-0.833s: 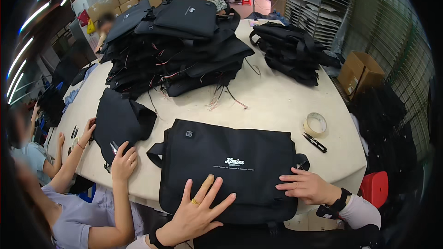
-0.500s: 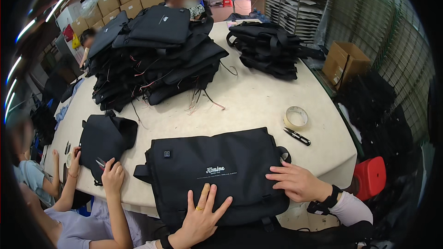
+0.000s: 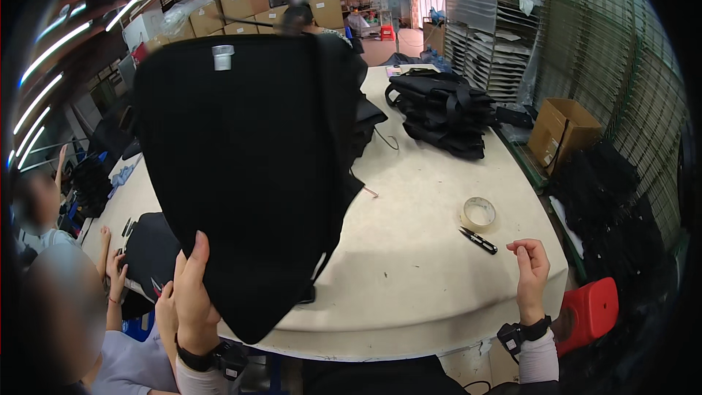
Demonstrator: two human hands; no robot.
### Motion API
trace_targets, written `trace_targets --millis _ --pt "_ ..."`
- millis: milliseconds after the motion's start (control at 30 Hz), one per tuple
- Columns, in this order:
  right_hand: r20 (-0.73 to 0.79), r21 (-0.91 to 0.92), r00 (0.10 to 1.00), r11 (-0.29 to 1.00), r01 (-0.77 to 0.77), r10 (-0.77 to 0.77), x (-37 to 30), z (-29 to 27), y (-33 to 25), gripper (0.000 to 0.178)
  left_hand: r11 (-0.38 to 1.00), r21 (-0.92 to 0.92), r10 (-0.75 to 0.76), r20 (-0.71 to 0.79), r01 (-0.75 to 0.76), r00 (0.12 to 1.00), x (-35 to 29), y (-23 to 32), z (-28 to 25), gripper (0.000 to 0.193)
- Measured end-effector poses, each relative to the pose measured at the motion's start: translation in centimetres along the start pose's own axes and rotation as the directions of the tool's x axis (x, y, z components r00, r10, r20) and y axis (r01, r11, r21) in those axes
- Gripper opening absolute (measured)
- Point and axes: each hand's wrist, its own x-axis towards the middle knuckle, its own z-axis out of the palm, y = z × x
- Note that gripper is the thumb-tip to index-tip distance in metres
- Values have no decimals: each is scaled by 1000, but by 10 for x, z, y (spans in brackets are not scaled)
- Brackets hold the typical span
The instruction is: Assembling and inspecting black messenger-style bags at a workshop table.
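My left hand [image 3: 196, 296] grips the lower left edge of a black fabric bag [image 3: 241, 146], its thumb on the near face. Raised off the table, the bag hangs tilted with one corner pointing down. A small white label [image 3: 223, 57] shows near its top edge, and its far side is hidden. My right hand [image 3: 530, 271] is above the table's right front, away from the bag. Its fingers are curled with the tips together; whatever they may hold is too small to make out. Black thread snips [image 3: 478, 241] and a roll of clear tape [image 3: 478, 213] lie beyond it.
On the left, a co-worker handles another black piece [image 3: 150, 252] beside red-handled snips [image 3: 156, 287]. Black bags [image 3: 442, 110] are piled at the table's [image 3: 424, 278] far side; the raised bag covers most of another pile. A red stool [image 3: 589, 314] stands at the right.
The bag, flat under both hands before, is now lifted up and left in my left hand, with a plain face showing. My right hand has left it and moved right.
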Motion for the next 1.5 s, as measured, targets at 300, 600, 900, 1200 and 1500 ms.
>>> trace_targets --millis 300,600,900,1200,1500 --pt "455 34 852 951 -307 258 10 55 -10 15 803 -513 -389 -65 304 919 -41 -134 18 66" --pt "470 -674 881 623 397 -54 40 47 -7 21 364 -46 -786 521 930 333 -86 -180 -47 54" --pt "461 -749 882 490 445 -97 32 43 22 21 762 642 -434 610 -92 662 2 -35 -43 32" --pt "341 -817 939 481 319 -43 40 41 2 8 201 945 -192 296 -258 936 108 -80 -108 58" --pt "812 -242 551 748 619 -194 -20 144 -48 16 276 954 -191 175 -118 966 79 -100 -116 69"
